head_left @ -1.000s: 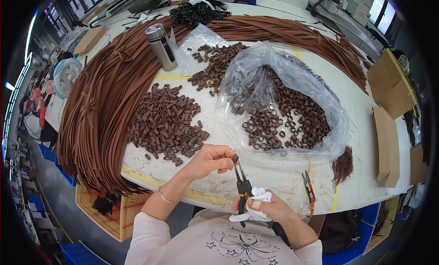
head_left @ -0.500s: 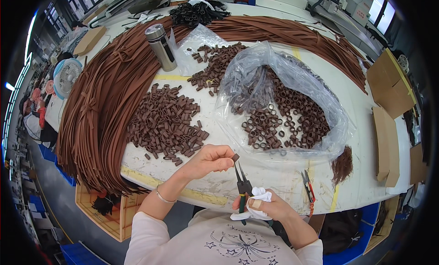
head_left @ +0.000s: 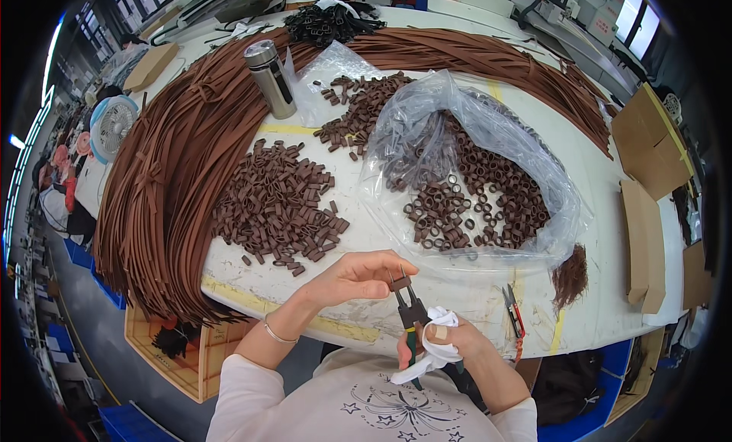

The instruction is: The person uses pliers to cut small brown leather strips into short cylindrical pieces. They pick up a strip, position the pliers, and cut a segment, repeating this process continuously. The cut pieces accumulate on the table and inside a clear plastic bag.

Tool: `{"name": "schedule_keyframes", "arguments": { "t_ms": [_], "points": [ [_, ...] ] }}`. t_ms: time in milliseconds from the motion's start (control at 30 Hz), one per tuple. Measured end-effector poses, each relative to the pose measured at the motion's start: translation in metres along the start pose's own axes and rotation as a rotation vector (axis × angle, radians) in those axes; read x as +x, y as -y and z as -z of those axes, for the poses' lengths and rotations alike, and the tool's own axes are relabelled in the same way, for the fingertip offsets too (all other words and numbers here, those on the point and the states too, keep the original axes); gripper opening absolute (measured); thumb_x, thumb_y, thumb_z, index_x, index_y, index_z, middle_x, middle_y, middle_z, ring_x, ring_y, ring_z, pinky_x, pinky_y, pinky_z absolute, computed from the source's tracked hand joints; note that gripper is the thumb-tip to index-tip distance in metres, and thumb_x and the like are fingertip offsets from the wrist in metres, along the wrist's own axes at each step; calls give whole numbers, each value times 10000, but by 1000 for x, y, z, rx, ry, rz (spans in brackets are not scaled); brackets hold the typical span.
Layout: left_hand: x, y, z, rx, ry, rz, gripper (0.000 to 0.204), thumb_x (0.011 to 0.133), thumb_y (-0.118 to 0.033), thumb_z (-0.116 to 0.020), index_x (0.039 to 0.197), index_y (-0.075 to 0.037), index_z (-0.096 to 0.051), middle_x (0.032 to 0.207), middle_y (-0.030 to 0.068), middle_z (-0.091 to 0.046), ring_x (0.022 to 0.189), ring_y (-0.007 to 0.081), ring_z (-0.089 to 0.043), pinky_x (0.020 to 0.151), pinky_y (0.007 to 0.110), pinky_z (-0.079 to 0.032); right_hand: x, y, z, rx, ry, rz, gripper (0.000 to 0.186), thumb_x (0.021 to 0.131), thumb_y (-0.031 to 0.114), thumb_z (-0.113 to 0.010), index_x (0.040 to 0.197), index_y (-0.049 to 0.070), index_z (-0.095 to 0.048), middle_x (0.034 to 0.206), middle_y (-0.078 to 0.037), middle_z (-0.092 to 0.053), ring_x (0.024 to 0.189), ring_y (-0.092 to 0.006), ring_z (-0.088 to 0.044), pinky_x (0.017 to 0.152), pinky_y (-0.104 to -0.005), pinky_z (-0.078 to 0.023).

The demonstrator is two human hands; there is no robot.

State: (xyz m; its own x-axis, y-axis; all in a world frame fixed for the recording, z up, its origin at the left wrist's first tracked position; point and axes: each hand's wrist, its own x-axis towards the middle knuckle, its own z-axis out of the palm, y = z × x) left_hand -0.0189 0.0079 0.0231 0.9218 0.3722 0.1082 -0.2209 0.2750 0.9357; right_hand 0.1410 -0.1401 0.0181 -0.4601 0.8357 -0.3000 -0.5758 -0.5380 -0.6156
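Two hands (head_left: 352, 280), one pair of pliers (head_left: 412, 314), one steel flask (head_left: 272, 83), two loose heaps of brown loops (head_left: 276, 202)

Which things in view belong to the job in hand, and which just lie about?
Likely in the job:
held pliers
brown loop on their tips
loose loops
bag of loops

Seemingly lying about:
metal flask
red-handled snips
fan

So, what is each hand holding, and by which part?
The right hand holds the pliers by their handles, with a white cloth. The left hand seems empty, beside the brown loop on the tips.
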Motion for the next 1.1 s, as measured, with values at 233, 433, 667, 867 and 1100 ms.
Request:
{"name": "schedule_keyframes", "arguments": {
  "t_ms": [233,433,667,867,1100],
  "points": [
    [-2,26,-1,-122,78,-181,292,776,-246,-598,924,5,-583,910,66,-512,813,156,-478,716,279,-380,-3,3,-3,-60,71,-27,350,785,290,-545,954,-17,-538,859,-109,-586,768,-142,-535,646,-236,-420],
    [-3,25,-13,70,10,-277,261,806,-223,-560,889,24,-547,882,73,-481,772,124,-475,594,224,-429,6,13,-3,-584,-77,146,270,822,200,-526,1003,1,-541,878,-15,-556,784,-76,-471,685,-220,-388],
    [-4,31,-13,173,-144,-298,256,848,-215,-495,875,39,-520,869,74,-467,693,109,-483,549,210,-435,24,10,6,-849,-175,328,166,809,137,-525,923,19,-544,787,-49,-531,690,-109,-487,627,-232,-398],
    [1,36,-13,348,-265,-350,274,865,-230,-464,811,37,-492,848,70,-480,681,110,-467,587,222,-406,37,1,15,-956,-198,496,102,788,115,-522,829,23,-535,702,-47,-539,577,-150,-498,553,-257,-411],
    [0,38,-15,325,-329,-321,255,872,-227,-447,820,21,-468,828,60,-468,697,111,-447,631,233,-388,43,-6,21,-1019,-238,570,100,742,93,-541,821,32,-550,709,-74,-552,573,-193,-526,542,-275,-419]
  ]
}}
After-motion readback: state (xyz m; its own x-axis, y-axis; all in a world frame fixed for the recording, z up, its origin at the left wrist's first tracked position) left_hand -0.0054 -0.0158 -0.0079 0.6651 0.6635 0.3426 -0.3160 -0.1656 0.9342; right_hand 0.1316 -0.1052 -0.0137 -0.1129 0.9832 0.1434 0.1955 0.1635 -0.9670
